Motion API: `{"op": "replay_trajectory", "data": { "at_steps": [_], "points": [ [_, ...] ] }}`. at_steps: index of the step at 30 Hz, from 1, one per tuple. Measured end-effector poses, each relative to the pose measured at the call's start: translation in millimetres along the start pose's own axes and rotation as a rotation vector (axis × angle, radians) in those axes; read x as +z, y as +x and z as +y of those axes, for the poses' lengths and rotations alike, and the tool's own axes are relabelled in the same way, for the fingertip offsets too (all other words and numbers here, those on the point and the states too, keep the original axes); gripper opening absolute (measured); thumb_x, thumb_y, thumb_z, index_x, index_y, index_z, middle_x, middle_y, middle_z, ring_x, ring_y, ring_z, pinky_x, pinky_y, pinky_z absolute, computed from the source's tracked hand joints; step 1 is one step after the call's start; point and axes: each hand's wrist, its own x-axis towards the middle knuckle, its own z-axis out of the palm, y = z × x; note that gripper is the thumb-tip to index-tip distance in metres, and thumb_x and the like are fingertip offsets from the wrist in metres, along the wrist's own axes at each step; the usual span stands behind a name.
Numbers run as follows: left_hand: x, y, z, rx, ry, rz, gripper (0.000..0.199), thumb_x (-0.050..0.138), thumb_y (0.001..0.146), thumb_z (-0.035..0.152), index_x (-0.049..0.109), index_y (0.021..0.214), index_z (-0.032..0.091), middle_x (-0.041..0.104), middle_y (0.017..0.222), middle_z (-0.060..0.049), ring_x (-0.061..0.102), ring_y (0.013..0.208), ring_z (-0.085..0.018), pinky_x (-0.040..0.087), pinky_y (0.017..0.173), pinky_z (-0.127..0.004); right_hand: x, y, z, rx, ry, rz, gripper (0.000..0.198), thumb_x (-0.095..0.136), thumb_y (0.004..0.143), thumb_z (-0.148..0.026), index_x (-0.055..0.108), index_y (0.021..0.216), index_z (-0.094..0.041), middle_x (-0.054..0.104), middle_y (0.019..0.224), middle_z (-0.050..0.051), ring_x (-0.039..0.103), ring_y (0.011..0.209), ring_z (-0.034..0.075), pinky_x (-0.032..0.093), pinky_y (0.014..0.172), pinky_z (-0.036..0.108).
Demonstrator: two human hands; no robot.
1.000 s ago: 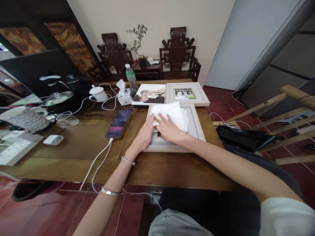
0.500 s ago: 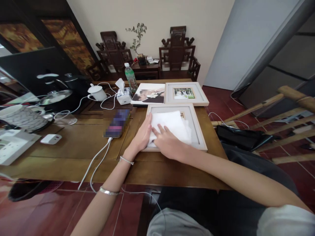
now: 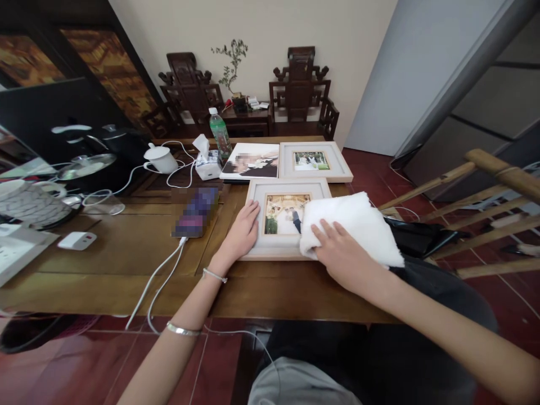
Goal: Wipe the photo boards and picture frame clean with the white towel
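Note:
A light wooden picture frame point(image 3: 278, 245) with a wide pale mat lies face up near the table's front edge. Inside the mat is a photo point(image 3: 279, 216), its right part covered. My left hand point(image 3: 242, 233) grips the frame's left side, fingers along the edge. A folded white cloth point(image 3: 358, 222) lies over the right side of the frame and extends past its edge. Fingers of my right hand point(image 3: 343, 256) press on the cloth and hold it; its thumb is hidden.
Behind lie another framed photo point(image 3: 343, 163) and a photo panel point(image 3: 253, 160). Left of my hand is a phone point(image 3: 196, 211) on a white cable. A tissue box point(image 3: 208, 166), a bottle point(image 3: 219, 132), a lidded cup point(image 3: 161, 159) and a charger point(image 3: 78, 241) stand farther off.
My right hand has slid the cloth to the right across the frame, uncovering most of the photo. My left hand stays at the frame's left edge.

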Motion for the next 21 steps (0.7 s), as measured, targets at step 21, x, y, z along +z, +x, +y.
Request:
{"op": "replay_trajectory", "data": {
  "at_steps": [21],
  "points": [
    [-5.5,1.8,0.0,-0.009,-0.038,-0.033,0.045,0.034,0.091,0.023,0.051,0.129,0.006,0.047,0.139,-0.016,0.032,0.137,-0.025,0.026,0.114,-0.046,29.0,-26.6,-6.9,0.128,-0.011,0.228,0.024,0.054,0.080,-0.006,0.072,0.095,-0.010,0.048,0.135,0.024,0.042,0.127,0.037,0.037,0.101,0.054]
  ]
}}
